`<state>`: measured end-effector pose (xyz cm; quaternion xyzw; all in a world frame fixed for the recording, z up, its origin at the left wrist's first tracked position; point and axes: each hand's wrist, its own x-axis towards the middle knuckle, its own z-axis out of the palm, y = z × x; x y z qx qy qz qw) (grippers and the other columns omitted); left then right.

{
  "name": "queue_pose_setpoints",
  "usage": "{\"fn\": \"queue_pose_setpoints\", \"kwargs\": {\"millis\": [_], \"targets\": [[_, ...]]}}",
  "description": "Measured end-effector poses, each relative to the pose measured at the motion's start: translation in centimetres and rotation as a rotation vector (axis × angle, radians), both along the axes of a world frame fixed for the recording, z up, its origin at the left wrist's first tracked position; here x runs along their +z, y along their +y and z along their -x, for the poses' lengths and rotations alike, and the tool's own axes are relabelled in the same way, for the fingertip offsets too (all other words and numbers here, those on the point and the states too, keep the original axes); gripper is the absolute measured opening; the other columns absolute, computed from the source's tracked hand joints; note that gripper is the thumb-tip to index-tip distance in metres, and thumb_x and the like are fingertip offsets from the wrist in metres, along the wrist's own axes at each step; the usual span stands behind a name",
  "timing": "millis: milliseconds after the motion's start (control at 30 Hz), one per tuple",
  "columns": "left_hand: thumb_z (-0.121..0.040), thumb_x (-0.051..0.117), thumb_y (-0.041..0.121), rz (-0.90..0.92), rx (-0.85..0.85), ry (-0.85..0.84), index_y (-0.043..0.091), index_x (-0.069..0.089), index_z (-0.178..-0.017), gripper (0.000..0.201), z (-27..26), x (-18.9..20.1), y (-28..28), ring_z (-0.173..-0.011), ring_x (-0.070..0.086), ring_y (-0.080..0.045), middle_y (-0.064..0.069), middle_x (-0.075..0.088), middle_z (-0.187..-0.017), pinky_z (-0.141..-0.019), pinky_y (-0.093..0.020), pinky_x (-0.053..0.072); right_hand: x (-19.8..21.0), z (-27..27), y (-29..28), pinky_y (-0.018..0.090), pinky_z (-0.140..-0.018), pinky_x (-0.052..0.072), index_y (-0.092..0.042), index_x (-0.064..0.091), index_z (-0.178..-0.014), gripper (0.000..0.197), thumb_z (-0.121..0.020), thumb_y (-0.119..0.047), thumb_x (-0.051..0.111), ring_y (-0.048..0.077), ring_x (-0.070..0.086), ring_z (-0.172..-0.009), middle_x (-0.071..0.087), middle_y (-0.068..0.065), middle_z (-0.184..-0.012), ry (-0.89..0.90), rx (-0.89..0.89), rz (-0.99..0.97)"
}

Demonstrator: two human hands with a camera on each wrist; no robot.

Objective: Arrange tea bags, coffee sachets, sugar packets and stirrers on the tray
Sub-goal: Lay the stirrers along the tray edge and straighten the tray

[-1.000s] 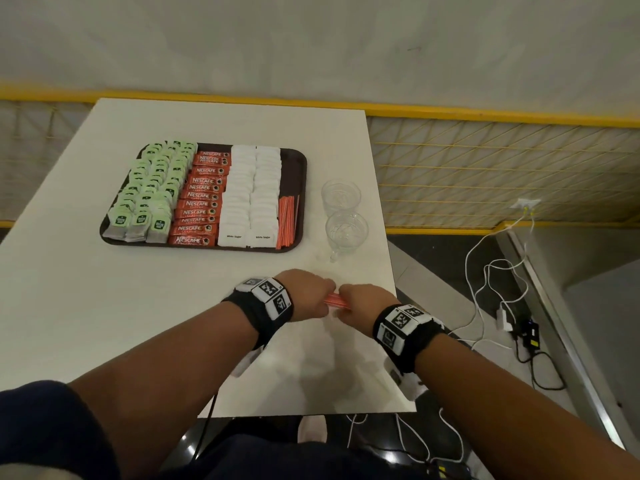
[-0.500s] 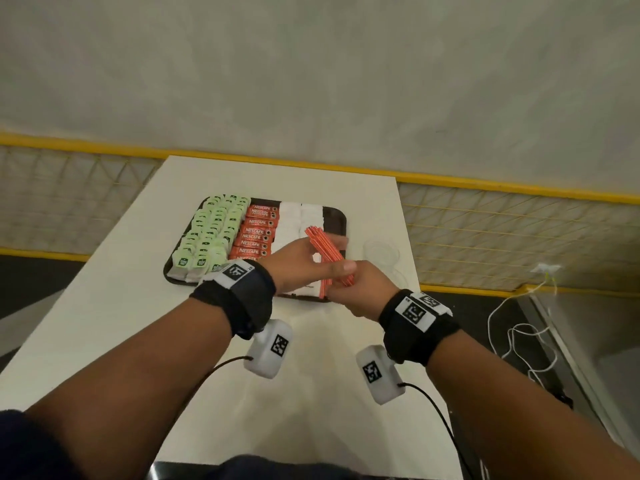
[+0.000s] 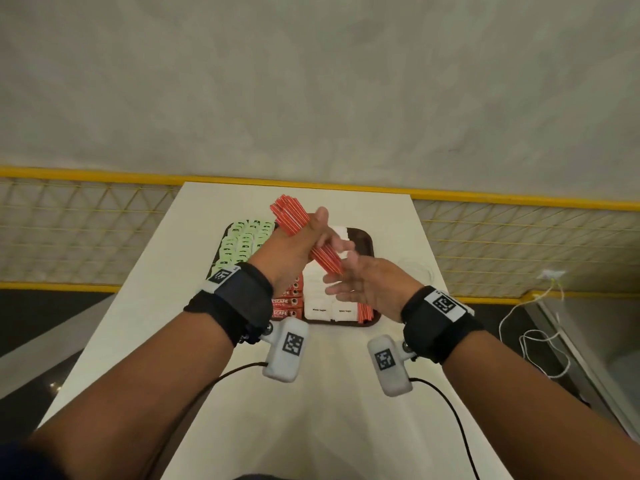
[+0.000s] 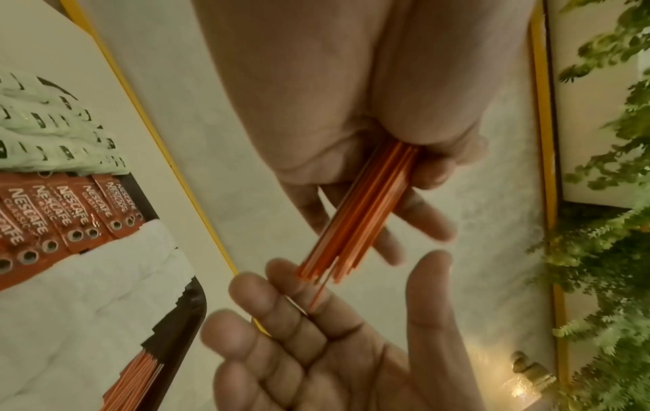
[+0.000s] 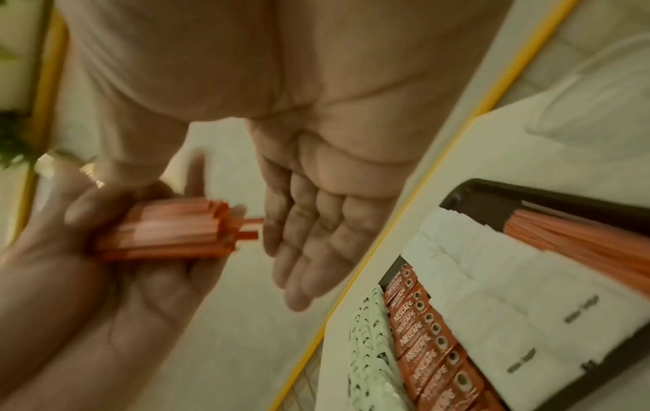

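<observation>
My left hand (image 3: 311, 237) grips a bundle of red stirrers (image 3: 294, 220), held slanted in the air above the dark tray (image 3: 363, 237). My right hand (image 3: 346, 278) is open, its flat fingers (image 4: 302, 294) at the bundle's lower end (image 4: 362, 211), where a couple of stirrers stick out (image 5: 249, 228). On the tray lie rows of green tea bags (image 3: 242, 237), red coffee sachets (image 3: 287, 303), white sugar packets (image 3: 325, 299) and a strip of red stirrers (image 3: 365, 311) along its right side. My hands hide the tray's middle.
The tray sits on a white table (image 3: 156, 306), towards its far end. A clear glass (image 3: 415, 268) stands just right of the tray near the table's right edge. A yellow mesh railing (image 3: 519, 237) runs behind the table. White cables (image 3: 533, 327) lie on the floor at right.
Both hands have lifted the bundle from the near table edge up over the tray. The right hand has let go and opened. The head camera has tilted upward.
</observation>
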<state>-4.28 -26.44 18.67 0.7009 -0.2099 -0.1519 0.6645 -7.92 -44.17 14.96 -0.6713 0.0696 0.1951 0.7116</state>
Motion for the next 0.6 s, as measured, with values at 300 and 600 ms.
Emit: {"fn": "queue_pose_setpoints", "kwargs": {"millis": [300,600], "targets": [[-0.086,0.05,0.06,0.088,0.151,-0.029,0.018,0.049,-0.059,0.051,-1.9,-1.4,1.2,-0.073,0.062,-0.021,0.006,0.055,-0.056,-0.078,-0.035,0.053,2.1,-1.9,4.7,0.041,-0.094,0.053,0.009,0.049,-0.131,0.096,-0.088,-0.075,0.03,0.038,0.062,-0.115,0.055,0.031,-0.131,0.202,-0.213,-0.418],[-0.094,0.058,0.047,0.042,0.121,0.272,0.019,0.043,-0.065,0.043,-3.4,-2.9,3.3,-0.044,0.035,-0.017,-0.001,0.037,-0.05,-0.058,-0.032,0.046,2.9,-2.5,5.7,0.042,-0.109,0.04,-0.019,0.057,-0.13,0.072,-0.095,-0.067,0.016,0.016,0.057,-0.122,0.058,0.001,-0.137,-0.05,-0.245,0.078]]}}
